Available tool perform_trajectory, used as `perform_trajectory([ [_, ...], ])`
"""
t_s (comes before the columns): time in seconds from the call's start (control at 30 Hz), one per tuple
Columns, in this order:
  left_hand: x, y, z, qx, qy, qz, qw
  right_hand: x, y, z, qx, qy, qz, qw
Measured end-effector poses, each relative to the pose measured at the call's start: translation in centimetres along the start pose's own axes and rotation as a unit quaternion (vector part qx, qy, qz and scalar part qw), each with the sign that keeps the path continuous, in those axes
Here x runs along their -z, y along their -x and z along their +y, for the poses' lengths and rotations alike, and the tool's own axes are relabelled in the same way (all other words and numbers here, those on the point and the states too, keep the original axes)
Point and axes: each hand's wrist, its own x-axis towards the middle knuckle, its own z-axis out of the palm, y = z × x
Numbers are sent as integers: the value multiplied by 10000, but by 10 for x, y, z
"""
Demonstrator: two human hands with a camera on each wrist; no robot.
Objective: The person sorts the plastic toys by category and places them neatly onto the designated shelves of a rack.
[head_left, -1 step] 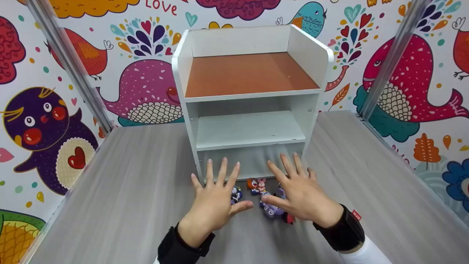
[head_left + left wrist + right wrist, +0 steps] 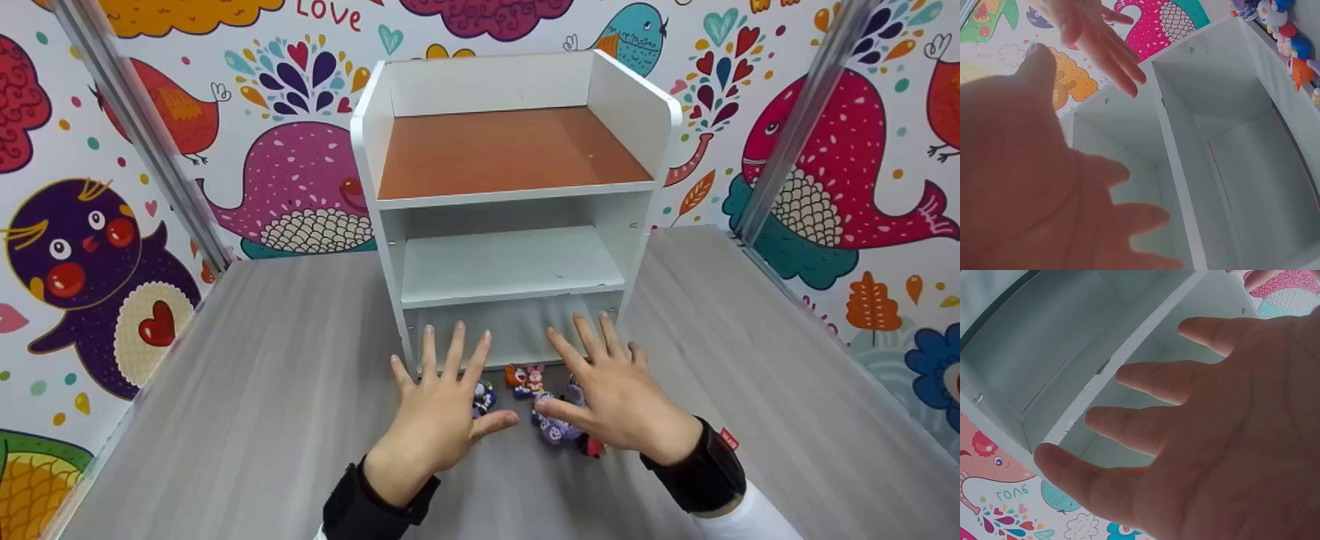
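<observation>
My left hand [image 2: 435, 412] is held with its fingers spread and straight, palm down, in front of the white shelf unit [image 2: 517, 296]. To its right, my right hand [image 2: 619, 394] is spread the same way. Neither holds anything. Below and between them several small toy figures lie on the floor by the unit's base: a blue-and-white figure [image 2: 483, 397], an orange-and-pink pair [image 2: 525, 380] and a purple figure [image 2: 555, 429]. The hands partly cover these toys. Several figures [image 2: 1297, 48] also show at the top right of the left wrist view. In the right wrist view, straight fingers [image 2: 1129, 430] cross before the shelves.
The unit has a brown top board [image 2: 510, 150] with raised white sides and two compartments below. Grey wood-look floor [image 2: 285, 420] runs around it. Printed cartoon walls stand behind and at both sides, with metal posts [image 2: 142, 135] at the corners.
</observation>
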Motion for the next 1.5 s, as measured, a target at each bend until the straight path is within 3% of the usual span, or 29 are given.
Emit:
perform_trajectory([
  [0.37,2,0,-2,-79,119,101,9998,2,2,2,-63,-50,31,10000],
  [0.47,9,0,-6,-155,161,463,9987,7,2,5,-104,-95,111,9998],
  [0.6,23,2,-14,-200,285,1389,9897,17,3,12,-184,-224,202,9994],
  [0.7,32,0,-23,-328,636,2496,9657,25,5,18,-168,-259,314,9990],
  [0.77,36,-3,-31,-469,968,3331,9367,29,5,22,-98,-251,440,9987],
  [0.83,37,-8,-41,-576,1306,4070,9022,31,5,26,17,-227,578,9981],
  [0.9,37,-13,-51,-522,1608,4516,8760,31,5,30,123,-207,672,9974],
  [0.97,34,-20,-63,-375,1873,4645,8647,29,3,34,201,-196,694,9972],
  [1.03,30,-28,-76,-172,2079,4538,8664,26,0,38,229,-212,627,9975],
  [1.23,10,-51,-110,355,2692,3329,9030,9,-12,51,340,-280,90,9990],
  [1.3,4,-56,-117,403,2825,2964,9115,1,-17,55,382,-326,-148,9986],
  [1.5,-8,-67,-123,135,3073,2557,9165,-19,-29,61,359,-389,-835,9951],
])
